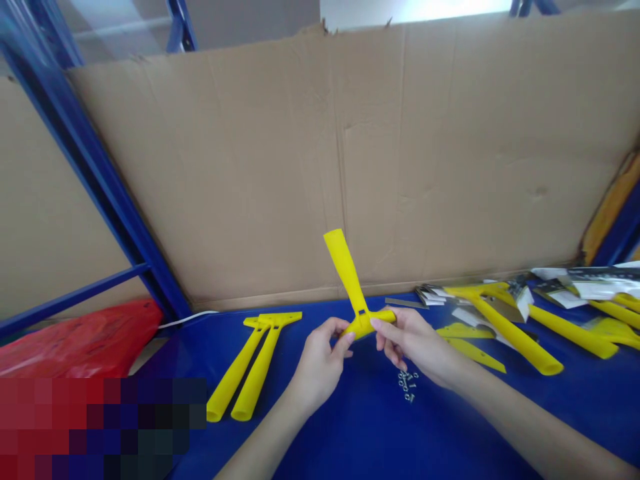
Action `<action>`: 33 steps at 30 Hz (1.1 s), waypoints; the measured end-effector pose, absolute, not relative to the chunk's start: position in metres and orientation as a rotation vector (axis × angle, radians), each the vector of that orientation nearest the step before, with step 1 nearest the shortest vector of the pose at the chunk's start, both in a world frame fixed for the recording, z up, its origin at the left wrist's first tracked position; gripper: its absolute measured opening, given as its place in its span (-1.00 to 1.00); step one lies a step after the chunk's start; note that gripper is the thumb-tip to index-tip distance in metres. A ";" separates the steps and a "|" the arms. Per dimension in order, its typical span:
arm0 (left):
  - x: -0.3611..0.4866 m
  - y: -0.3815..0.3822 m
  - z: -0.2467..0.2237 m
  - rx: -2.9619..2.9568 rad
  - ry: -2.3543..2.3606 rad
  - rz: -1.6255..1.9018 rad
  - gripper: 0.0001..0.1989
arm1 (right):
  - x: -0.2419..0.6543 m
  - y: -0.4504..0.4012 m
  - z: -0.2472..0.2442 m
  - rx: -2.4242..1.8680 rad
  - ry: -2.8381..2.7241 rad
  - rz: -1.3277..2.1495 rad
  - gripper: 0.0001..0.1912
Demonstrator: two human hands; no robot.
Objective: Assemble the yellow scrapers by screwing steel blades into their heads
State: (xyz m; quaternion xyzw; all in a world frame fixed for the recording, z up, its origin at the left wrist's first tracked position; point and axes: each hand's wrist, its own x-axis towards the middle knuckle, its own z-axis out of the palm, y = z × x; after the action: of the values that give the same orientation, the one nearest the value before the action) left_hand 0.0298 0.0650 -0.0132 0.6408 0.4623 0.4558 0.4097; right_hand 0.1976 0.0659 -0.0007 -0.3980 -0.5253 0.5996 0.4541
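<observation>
- Yellow T-shaped handle [349,270], one, held up between the two hands; shaft upward and leaning slightly toward the left-hand side, crossbar lowest, one small slot showing near the joint.
- Left hand [320,365], one: thumb and fingers pinching the near-left end of the crossbar.
- Right hand [411,340], one: thumb laid on the crossbar's other end, fingers behind and below, gripping it.
- Small metal hardware [406,387], one loose cluster, just below the right hand's fingers; pieces too small to count surely.
- Matching yellow handles [257,370], two, lying side by side to the left of the left hand, crossbars away from the person and overlapping.
- Flat yellow pieces [477,355], two, to the right of the right hand, beyond the forearm.
- Thin grey strip [407,303], one, just beyond the right hand.
- Yellow tool with a broad head [515,333], one, right of the right hand; further yellow handles past it, overlapped by black-and-white packaging [600,280], count uncertain.
- White cable [187,319], one, well left of the left hand.
- Red plastic sheeting [90,333], one heap, farther left.
- Blue tabletop [370,433], one, under both hands.
- Large cardboard panel [350,153], one, upright beyond both hands.
</observation>
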 end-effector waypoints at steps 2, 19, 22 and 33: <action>0.030 0.061 -0.009 1.381 1.085 1.072 -0.86 | 0.199 0.067 -0.004 -1.019 -1.317 1.457 -0.68; 0.020 0.060 -0.001 0.936 1.036 0.815 -0.85 | 0.210 0.078 -0.001 -1.541 -1.555 1.109 -0.68; 0.019 0.061 -0.005 0.921 1.064 0.815 -0.86 | 0.226 0.074 0.010 -1.578 -1.694 0.948 -0.76; 0.020 0.057 -0.002 0.923 1.188 0.747 -0.84 | 0.245 0.059 0.016 -1.608 -2.271 1.058 -0.95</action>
State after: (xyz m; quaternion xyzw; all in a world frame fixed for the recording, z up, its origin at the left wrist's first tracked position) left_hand 0.0202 0.0566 -0.0024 0.4090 0.5264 0.3309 0.6679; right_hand 0.2454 0.0586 0.0160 -0.5384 -0.7603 0.3541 0.0820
